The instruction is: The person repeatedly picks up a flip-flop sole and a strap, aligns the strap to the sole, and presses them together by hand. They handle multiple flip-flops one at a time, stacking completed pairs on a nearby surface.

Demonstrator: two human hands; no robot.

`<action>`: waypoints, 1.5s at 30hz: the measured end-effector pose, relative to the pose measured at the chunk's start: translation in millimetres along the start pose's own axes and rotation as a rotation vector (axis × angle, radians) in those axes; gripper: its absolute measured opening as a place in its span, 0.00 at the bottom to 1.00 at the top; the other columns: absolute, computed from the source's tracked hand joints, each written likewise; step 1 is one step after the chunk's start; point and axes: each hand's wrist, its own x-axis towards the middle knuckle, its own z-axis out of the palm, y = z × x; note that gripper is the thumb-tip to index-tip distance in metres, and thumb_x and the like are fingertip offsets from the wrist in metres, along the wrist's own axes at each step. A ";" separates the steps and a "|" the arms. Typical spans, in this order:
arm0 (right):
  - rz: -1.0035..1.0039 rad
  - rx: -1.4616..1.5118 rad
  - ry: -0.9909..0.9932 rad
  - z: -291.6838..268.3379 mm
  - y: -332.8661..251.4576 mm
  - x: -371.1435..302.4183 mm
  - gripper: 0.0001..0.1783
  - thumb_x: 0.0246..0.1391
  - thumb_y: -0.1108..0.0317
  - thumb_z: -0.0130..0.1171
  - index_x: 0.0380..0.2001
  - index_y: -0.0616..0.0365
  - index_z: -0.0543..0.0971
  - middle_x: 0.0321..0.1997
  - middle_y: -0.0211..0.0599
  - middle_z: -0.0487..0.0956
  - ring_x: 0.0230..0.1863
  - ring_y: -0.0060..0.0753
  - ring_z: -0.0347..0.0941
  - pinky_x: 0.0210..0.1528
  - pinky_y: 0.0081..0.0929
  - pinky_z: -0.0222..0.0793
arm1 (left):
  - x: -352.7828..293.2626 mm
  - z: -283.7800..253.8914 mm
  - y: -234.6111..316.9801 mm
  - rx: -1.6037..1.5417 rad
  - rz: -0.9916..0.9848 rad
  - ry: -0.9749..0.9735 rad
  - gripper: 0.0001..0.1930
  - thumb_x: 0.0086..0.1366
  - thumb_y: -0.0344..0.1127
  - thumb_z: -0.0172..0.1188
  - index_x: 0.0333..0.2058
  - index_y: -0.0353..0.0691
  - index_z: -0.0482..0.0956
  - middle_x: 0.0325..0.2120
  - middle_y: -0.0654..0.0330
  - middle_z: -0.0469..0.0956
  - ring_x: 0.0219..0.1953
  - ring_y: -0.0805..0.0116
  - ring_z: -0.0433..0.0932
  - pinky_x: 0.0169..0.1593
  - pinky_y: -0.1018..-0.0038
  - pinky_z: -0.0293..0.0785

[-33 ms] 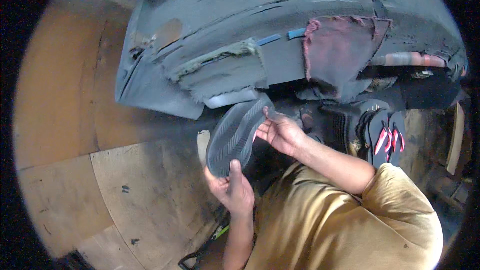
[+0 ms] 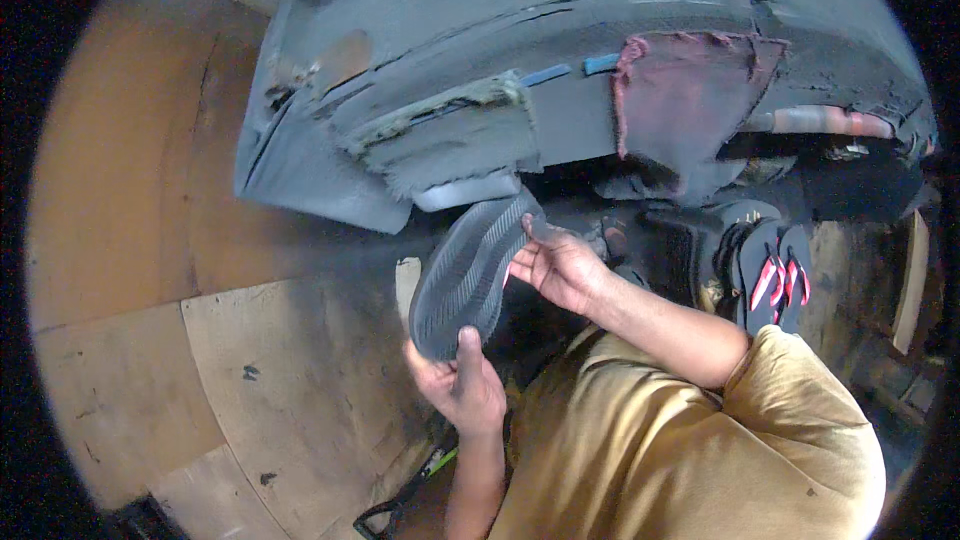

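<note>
I clamp a ridged sole (image 2: 460, 275)
Left hand (image 2: 468, 388) pinches its near end, right hand (image 2: 565, 270) its side, by the bench's front edge (image 2: 578, 140).

Back of sole (image 2: 462, 275) hidden, L forearm (image 2: 475, 490) cut @ btm.

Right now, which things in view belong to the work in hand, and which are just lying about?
In the work:
- Ribbed dark sole
- Left hand, gripping its lower end
- Right hand, gripping its upper right edge

Apparently lying about, untouched by the hands:
- Dark sandals with pink straps
- Reddish cloth
- Greenish-grey cloth
</note>
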 end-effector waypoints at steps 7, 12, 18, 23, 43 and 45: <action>-0.006 -0.289 -0.044 28.6 15.2 -20.6 0.07 0.66 0.68 0.53 0.45 0.54 0.75 0.45 0.33 0.81 0.43 0.28 0.79 0.48 0.28 0.75 | -75.6 -94.3 -4.4 0.528 -0.201 -0.136 0.21 0.63 0.27 0.64 0.51 0.27 0.67 0.47 0.54 0.75 0.50 0.67 0.74 0.56 0.71 0.68; -0.098 -0.554 -0.033 12.9 -1.4 -24.8 0.09 0.64 0.71 0.57 0.46 0.57 0.75 0.45 0.30 0.81 0.43 0.21 0.78 0.50 0.23 0.74 | -28.6 -60.9 -38.6 0.391 -0.154 -0.174 0.24 0.66 0.32 0.62 0.57 0.25 0.69 0.51 0.52 0.77 0.53 0.66 0.75 0.58 0.71 0.69; -0.079 -0.448 0.018 -1.9 -6.6 -21.7 0.08 0.66 0.66 0.55 0.46 0.55 0.75 0.44 0.24 0.80 0.46 0.15 0.73 0.49 0.20 0.70 | 66.9 51.1 -7.0 0.496 -0.392 -0.325 0.18 0.71 0.30 0.56 0.55 0.25 0.72 0.50 0.53 0.78 0.51 0.69 0.77 0.57 0.73 0.69; -0.037 -0.799 -0.184 2.2 -43.3 -0.6 0.03 0.65 0.67 0.56 0.37 0.52 0.76 0.34 0.20 0.78 0.35 0.13 0.71 0.40 0.17 0.67 | 45.7 67.7 -4.0 0.035 -0.341 -0.106 0.12 0.67 0.26 0.60 0.48 0.28 0.76 0.44 0.55 0.80 0.48 0.72 0.77 0.55 0.75 0.71; -0.884 -2.542 -0.517 39.0 -90.3 -46.1 0.34 0.50 0.62 0.59 0.64 0.34 0.71 0.32 0.36 0.76 0.35 0.39 0.77 0.35 0.39 0.74 | 30.4 57.8 -36.1 -0.543 -0.410 -0.028 0.15 0.68 0.30 0.59 0.51 0.36 0.72 0.51 0.54 0.77 0.55 0.59 0.76 0.63 0.58 0.69; -1.082 -2.401 -0.640 32.3 -74.2 -57.5 0.31 0.48 0.64 0.60 0.59 0.34 0.76 0.23 0.30 0.72 0.27 0.31 0.75 0.25 0.33 0.70 | 28.9 37.4 -23.6 -0.526 -0.395 -0.020 0.16 0.67 0.31 0.60 0.52 0.36 0.72 0.52 0.53 0.76 0.56 0.57 0.75 0.64 0.55 0.67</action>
